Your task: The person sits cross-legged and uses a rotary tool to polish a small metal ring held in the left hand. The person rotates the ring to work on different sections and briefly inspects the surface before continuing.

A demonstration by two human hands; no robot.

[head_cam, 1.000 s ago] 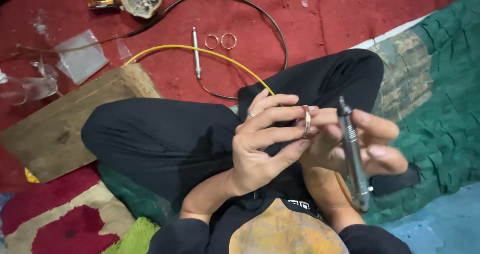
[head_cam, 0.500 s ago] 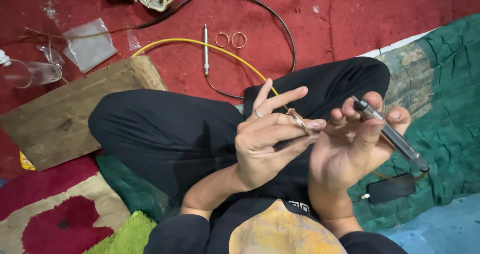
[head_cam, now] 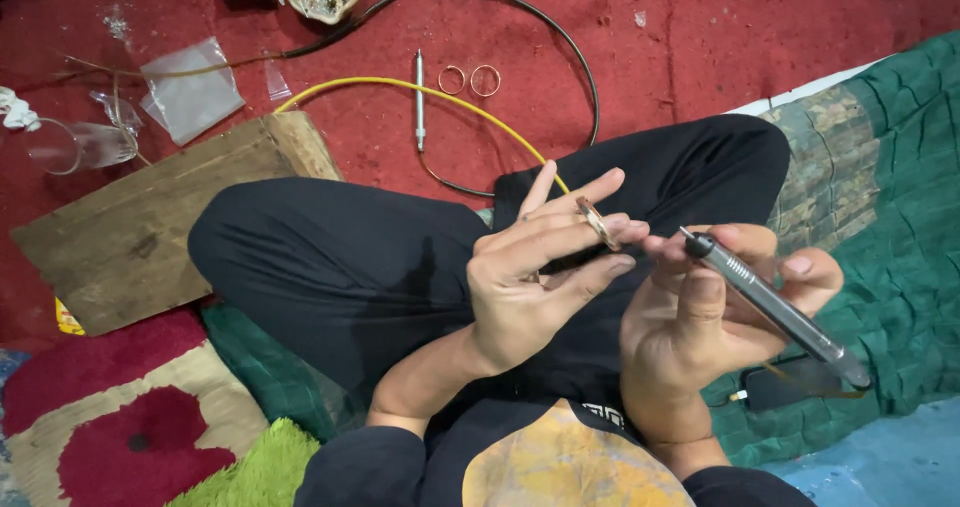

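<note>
A home floor used as a small jewellery workshop: a red carpet (head_cam: 700, 37) strewn with two rings (head_cam: 470, 79), a metal tool (head_cam: 420, 99), cables (head_cam: 540, 27), a wooden board (head_cam: 150, 227) and patterned rugs (head_cam: 130, 417).

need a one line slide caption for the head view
Seated cross-legged, the left hand pinches a small ring while the right hand aims a pen-shaped rotary tool at it.

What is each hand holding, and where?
Left hand pinches a small ring by its rim at the fingertips. Right hand holds a pen-like tool along its barrel.
</note>
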